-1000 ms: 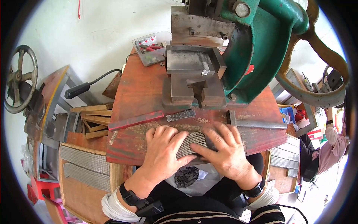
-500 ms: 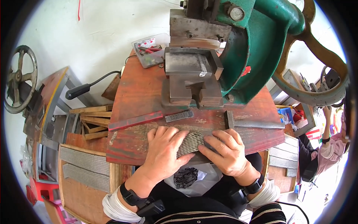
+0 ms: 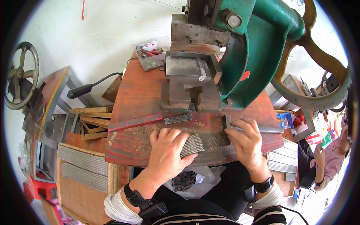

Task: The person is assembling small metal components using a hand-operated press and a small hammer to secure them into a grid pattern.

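Observation:
My left hand (image 3: 167,148) rests on the table with its fingers curled round a small grey ribbed block (image 3: 192,145), made of rows of narrow metal pieces pressed together. The block's right side shows beyond my thumb and fingertips. My right hand (image 3: 248,144) is bent beside a hammer, just right of its dark head (image 3: 227,122); the grey handle (image 3: 268,129) runs off to the right behind the fingers. Something dark shows under the right fingertips, but I cannot make out what it is. Behind the hands lie a red bar (image 3: 135,122) and a short notched metal strip (image 3: 178,119).
A green press (image 3: 258,56) with a metal die block (image 3: 187,67) stands at the table's back. Left of it sits a clear plastic box (image 3: 150,62) of tools. Wooden trays (image 3: 84,191) flank the table; a white bag (image 3: 204,183) hangs below. Another person (image 3: 332,153) is at far right.
My right hand has left the ribbed block and moved right, up to the hammer head. My left hand still grips the block, whose right side is now uncovered.

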`<action>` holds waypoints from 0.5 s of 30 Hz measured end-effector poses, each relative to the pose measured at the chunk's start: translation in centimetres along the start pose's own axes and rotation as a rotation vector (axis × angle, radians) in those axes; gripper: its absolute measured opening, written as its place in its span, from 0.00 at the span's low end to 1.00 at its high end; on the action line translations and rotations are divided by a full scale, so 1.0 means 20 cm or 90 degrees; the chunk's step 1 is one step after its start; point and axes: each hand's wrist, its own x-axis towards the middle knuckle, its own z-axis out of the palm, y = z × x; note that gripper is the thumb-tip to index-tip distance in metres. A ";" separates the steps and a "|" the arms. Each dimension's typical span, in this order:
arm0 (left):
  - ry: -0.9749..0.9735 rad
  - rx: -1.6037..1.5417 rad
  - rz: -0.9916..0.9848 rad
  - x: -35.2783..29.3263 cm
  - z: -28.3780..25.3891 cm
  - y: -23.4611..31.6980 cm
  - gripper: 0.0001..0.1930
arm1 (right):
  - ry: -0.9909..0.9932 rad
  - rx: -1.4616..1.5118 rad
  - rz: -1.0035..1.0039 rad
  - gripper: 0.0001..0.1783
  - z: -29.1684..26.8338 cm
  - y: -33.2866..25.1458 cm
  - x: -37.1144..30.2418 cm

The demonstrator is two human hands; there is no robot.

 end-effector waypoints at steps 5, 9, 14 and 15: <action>-0.002 -0.021 0.012 0.01 0.01 -0.01 0.27 | -0.216 0.119 -0.082 0.39 0.06 -0.16 0.09; 0.016 -0.034 0.019 -0.01 0.01 -0.02 0.28 | -0.260 -0.027 -0.129 0.41 0.08 -0.23 0.10; -0.003 -0.048 0.019 -0.02 -0.01 -0.02 0.29 | -0.234 -0.071 -0.149 0.38 0.08 -0.24 0.08; -0.008 -0.038 0.018 -0.02 -0.01 -0.01 0.29 | -0.216 -0.074 -0.150 0.37 0.08 -0.22 0.07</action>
